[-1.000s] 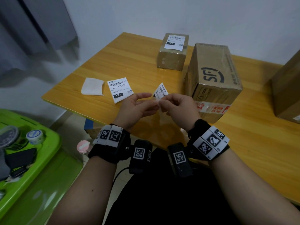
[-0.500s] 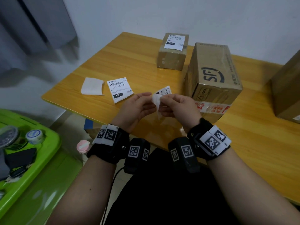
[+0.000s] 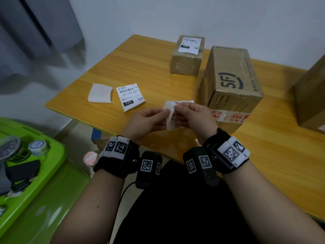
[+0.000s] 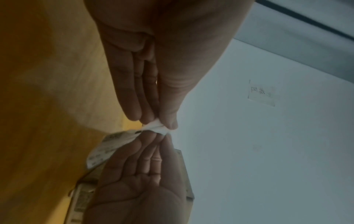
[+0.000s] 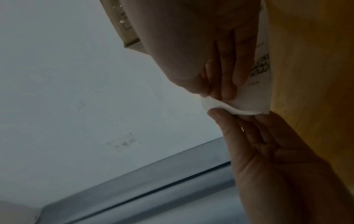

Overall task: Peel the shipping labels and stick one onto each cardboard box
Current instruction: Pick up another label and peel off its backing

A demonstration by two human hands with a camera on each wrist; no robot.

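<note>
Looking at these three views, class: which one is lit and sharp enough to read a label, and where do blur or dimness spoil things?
Head view: bright; the loose label is readable. Left wrist view: dim, with soft hands. Right wrist view: dim too, with the QR code smeared.

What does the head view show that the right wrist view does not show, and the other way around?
Only the head view shows the small box already bearing a label, the SF box, a spare label and a blank backing sheet lying on the table.

Only the right wrist view shows the QR code printed on the held label.

Both show the left hand and right hand, each with a pinching grip on that label.
</note>
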